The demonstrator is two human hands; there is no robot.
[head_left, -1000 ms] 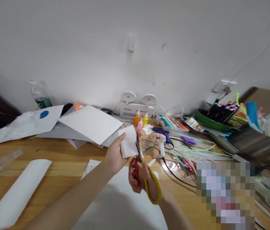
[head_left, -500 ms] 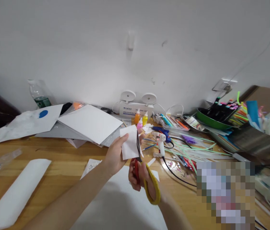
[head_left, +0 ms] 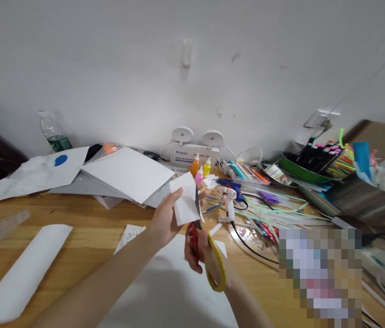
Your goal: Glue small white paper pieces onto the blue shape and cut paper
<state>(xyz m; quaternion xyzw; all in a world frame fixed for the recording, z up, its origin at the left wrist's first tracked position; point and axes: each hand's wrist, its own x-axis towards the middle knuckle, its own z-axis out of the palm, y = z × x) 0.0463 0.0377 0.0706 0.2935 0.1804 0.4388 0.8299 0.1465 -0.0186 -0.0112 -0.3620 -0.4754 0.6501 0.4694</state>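
My left hand [head_left: 165, 216] grips a small white piece of paper [head_left: 185, 200], thumb on its near face and the other fingers mostly hidden behind. In my right hand [head_left: 199, 253] is a pair of scissors [head_left: 218, 269] with one red and one yellow handle loop. The dark blades point up and lie along the paper's right edge, where a thin strip hangs at the lower corner. Below both hands a large white sheet [head_left: 165, 291] lies on the wooden table.
A white hot glue gun [head_left: 229, 205] and a blue glue gun [head_left: 229, 184] lie to the right, among thin coloured sticks [head_left: 281, 212]. Small paint bottles [head_left: 207, 167] stand behind the hands. White boards [head_left: 129, 173] lie back left; a rolled white sheet [head_left: 24, 273] lies at left.
The paper has tilted slightly to the left in my left hand. The scissors have shifted a little against its right edge, and the view has moved slightly.
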